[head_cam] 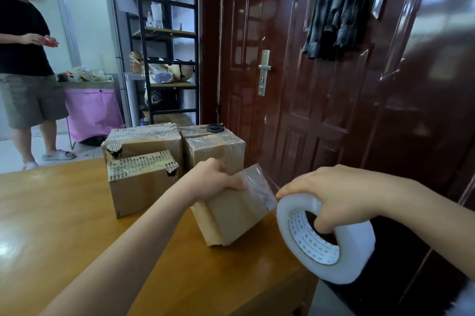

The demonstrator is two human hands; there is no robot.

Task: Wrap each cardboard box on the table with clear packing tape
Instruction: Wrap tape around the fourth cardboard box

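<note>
**Box being taped, lower centre of frame**

- Tape roll (331, 241), lower right: the right hand (341, 194) grips it, fingers curled through the core. It hangs off the counter's edge.
- Tape strip (262, 187), centre: a short clear length runs from the roll onto the box's upper right end.
- Box (236, 212), centre: tilted, one lower edge on the counter (64, 212). The left hand (213, 176) clamps its top, thumb on the taped end.
- Three more boxes, left of centre and behind: front box (138, 187), rear left box (144, 140), rear right box (216, 148). Their top edges are ragged; some show glossy tape.
- Black ring (215, 127), on the rear right box; what it is cannot be told.
- Bystander (25, 58), upper left, well apart.

Risks, as judged: the strip is short and taut, so a skewed pull could wrinkle it or lift its stuck end. A tilted box may swivel under the pull if the left hand slackens. Slack tape could fold onto itself.
</note>
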